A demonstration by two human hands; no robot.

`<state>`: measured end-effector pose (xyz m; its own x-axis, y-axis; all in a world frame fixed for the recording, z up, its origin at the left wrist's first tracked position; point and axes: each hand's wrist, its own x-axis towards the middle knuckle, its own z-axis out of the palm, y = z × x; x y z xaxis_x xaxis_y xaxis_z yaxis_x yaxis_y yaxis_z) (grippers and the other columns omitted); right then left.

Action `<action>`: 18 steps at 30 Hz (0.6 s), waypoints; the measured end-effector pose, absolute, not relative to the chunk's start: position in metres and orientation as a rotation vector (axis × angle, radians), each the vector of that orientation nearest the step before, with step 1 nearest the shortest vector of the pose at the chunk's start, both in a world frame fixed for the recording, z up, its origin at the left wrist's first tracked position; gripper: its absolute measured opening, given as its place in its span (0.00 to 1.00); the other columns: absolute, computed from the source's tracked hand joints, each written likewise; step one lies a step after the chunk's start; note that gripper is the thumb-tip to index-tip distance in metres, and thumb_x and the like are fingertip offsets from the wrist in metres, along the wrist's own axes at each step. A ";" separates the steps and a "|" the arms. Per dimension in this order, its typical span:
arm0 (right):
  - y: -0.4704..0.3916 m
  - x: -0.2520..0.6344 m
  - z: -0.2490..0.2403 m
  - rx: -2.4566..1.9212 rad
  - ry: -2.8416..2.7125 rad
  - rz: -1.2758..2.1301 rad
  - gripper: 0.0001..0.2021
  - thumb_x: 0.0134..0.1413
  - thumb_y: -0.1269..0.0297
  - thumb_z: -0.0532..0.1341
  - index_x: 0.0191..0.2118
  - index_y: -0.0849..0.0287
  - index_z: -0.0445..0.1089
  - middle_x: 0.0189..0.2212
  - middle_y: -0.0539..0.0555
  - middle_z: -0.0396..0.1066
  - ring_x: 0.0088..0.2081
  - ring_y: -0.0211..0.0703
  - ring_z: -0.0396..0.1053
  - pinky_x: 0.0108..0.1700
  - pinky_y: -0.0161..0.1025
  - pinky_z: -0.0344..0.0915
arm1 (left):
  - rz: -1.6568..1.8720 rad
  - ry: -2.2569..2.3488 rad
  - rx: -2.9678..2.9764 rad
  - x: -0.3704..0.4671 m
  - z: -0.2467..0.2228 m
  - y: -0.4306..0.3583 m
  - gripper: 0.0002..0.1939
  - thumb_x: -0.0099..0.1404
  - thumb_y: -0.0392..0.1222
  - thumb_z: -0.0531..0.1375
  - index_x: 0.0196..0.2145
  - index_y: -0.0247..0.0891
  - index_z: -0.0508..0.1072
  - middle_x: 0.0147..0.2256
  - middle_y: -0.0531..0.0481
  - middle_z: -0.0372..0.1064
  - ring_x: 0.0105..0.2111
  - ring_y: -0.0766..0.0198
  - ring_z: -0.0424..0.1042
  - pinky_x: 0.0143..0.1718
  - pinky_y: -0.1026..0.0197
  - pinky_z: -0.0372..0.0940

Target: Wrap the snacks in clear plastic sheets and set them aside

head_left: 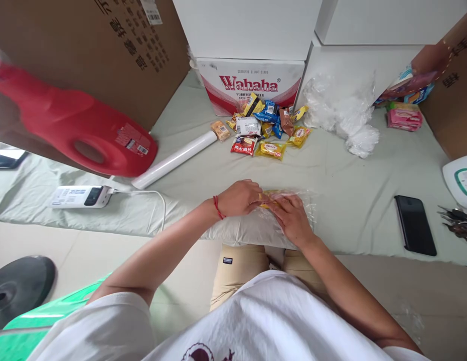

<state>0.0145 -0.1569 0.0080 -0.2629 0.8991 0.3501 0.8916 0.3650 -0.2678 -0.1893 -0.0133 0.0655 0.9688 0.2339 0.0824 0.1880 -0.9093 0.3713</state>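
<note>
Near the front edge of the cloth-covered surface, a yellow snack packet (268,192) lies in crinkled clear plastic film (310,205). My left hand (243,197), with a red string at the wrist, has its fingers curled in at the packet's left end, closed on the film. From the right, my right hand (293,218) lies over the packet, fingers bent and pressed together on the film. Both hands nearly meet, and their fingers hide most of the packet. Beyond them sits a pile of wrapped snacks (270,149) in yellow, red, blue and brown.
A white roll (176,159) lies left of the snacks, beside a large red jug (79,120). A Wahaha carton (252,82) stands behind. Clumped clear plastic bags (340,110), a black phone (416,224) and keys (459,220) lie right. A cabled power bank (83,196) lies left.
</note>
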 end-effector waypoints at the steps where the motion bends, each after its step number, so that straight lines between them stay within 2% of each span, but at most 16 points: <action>1: -0.158 0.014 0.008 -1.549 -2.189 0.026 0.26 0.67 0.72 0.57 0.67 0.44 0.68 0.62 0.53 0.70 0.62 0.54 0.61 0.68 0.59 0.55 | 0.183 0.312 2.750 -0.191 0.062 -0.017 0.16 0.76 0.42 0.53 0.50 0.44 0.80 0.35 0.44 0.77 0.38 0.55 0.75 0.43 0.54 0.66; 5: -0.164 0.011 0.006 -1.567 -2.127 0.033 0.27 0.66 0.71 0.58 0.66 0.41 0.69 0.65 0.51 0.66 0.63 0.55 0.57 0.66 0.55 0.58 | 0.222 0.354 2.731 -0.197 0.046 -0.030 0.16 0.77 0.45 0.53 0.54 0.42 0.76 0.42 0.42 0.78 0.41 0.55 0.76 0.45 0.54 0.66; 8: -0.168 0.009 0.004 -1.636 -2.040 -0.022 0.23 0.66 0.69 0.59 0.62 0.40 0.73 0.65 0.53 0.65 0.60 0.55 0.59 0.62 0.53 0.61 | 0.305 0.414 2.729 -0.199 0.031 -0.041 0.17 0.78 0.48 0.52 0.54 0.40 0.75 0.43 0.41 0.78 0.43 0.55 0.76 0.45 0.54 0.66; 12: -0.173 0.007 0.005 -1.549 -2.004 -0.016 0.23 0.65 0.70 0.60 0.61 0.43 0.73 0.59 0.57 0.66 0.54 0.53 0.63 0.56 0.50 0.66 | 0.504 0.538 2.797 -0.198 0.013 -0.057 0.17 0.80 0.45 0.48 0.49 0.38 0.74 0.39 0.43 0.78 0.39 0.57 0.75 0.43 0.54 0.65; 15: -0.180 0.007 0.010 -1.390 -1.937 -0.009 0.27 0.64 0.75 0.59 0.64 0.45 0.69 0.53 0.58 0.66 0.44 0.45 0.67 0.47 0.43 0.69 | 0.663 0.573 2.880 -0.196 0.004 -0.066 0.17 0.80 0.43 0.47 0.45 0.37 0.74 0.32 0.46 0.75 0.35 0.59 0.74 0.39 0.55 0.63; 18: -0.183 0.007 0.020 -1.432 -1.839 -0.105 0.29 0.65 0.75 0.59 0.68 0.45 0.64 0.54 0.58 0.65 0.34 0.37 0.65 0.41 0.39 0.69 | 0.760 0.550 2.956 -0.195 0.002 -0.069 0.15 0.80 0.40 0.47 0.43 0.37 0.74 0.28 0.48 0.72 0.32 0.60 0.72 0.36 0.55 0.61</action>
<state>0.0071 -0.1831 0.0203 -0.0540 0.7852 0.6169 0.8505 0.3598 -0.3835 -0.1950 -0.0693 0.0017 0.8170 0.3481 0.4598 0.3282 -0.9362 0.1255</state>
